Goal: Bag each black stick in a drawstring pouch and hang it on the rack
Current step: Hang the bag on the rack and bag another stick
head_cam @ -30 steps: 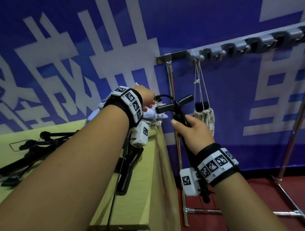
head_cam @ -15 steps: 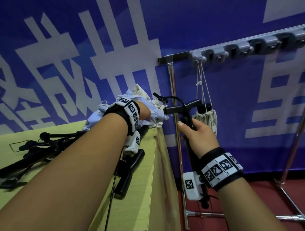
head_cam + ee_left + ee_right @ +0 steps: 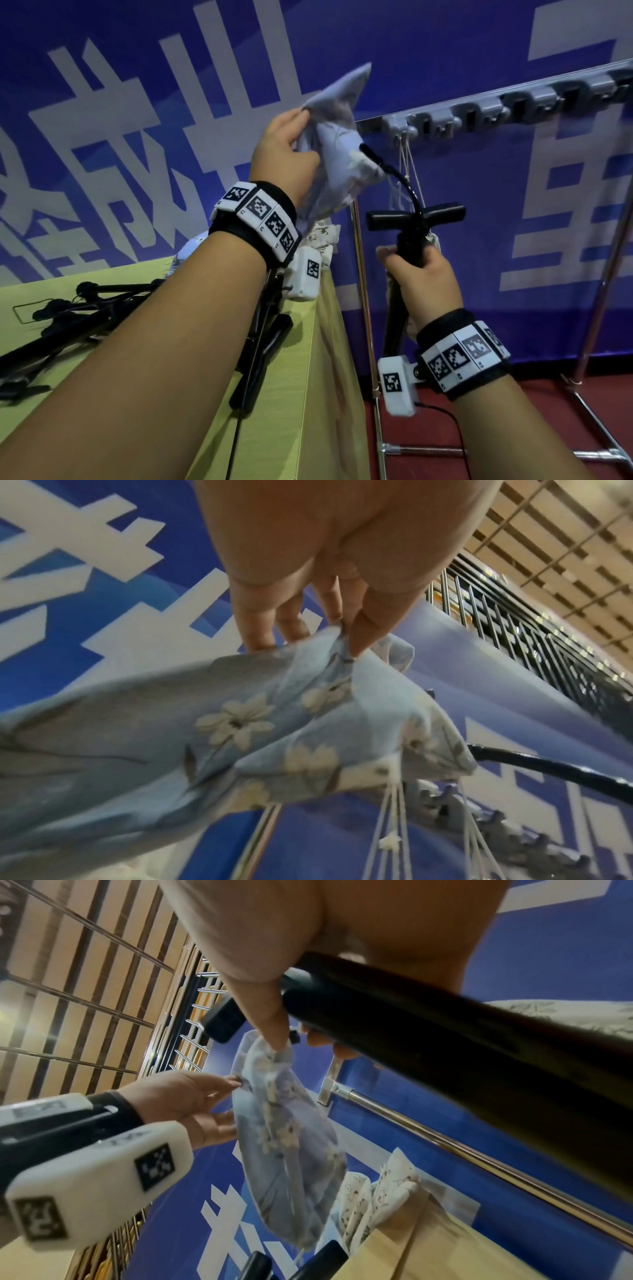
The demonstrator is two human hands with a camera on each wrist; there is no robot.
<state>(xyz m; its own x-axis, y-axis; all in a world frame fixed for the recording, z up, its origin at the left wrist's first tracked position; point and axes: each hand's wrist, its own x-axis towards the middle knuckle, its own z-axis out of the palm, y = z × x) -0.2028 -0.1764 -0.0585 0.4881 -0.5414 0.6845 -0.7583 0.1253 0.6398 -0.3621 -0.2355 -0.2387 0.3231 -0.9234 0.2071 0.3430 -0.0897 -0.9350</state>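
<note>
My left hand point(image 3: 284, 150) holds a light-blue flowered drawstring pouch point(image 3: 334, 147) up in the air, left of the rack's first hook; its fingers pinch the cloth point(image 3: 240, 723). My right hand point(image 3: 419, 277) grips the shaft of a black stick point(image 3: 411, 240) with a T-shaped handle point(image 3: 416, 216) and a curved hose point(image 3: 400, 178) whose tip touches the pouch. The stick stands upright beside the table's right edge. One cream pouch point(image 3: 433, 240) hangs by its strings from the leftmost hook of the grey rack point(image 3: 513, 106), mostly hidden behind the stick.
Several more black sticks point(image 3: 68, 318) lie on the yellow-green table point(image 3: 281, 428) at the left. Other patterned pouches point(image 3: 322, 236) are piled at the table's far right corner. The rack's metal frame point(image 3: 363, 308) stands on a red floor before a blue banner wall.
My left hand has lifted a blue pouch from the pile on the table up to the stick's hose tip. My right hand kept holding the stick upright, slightly higher.
</note>
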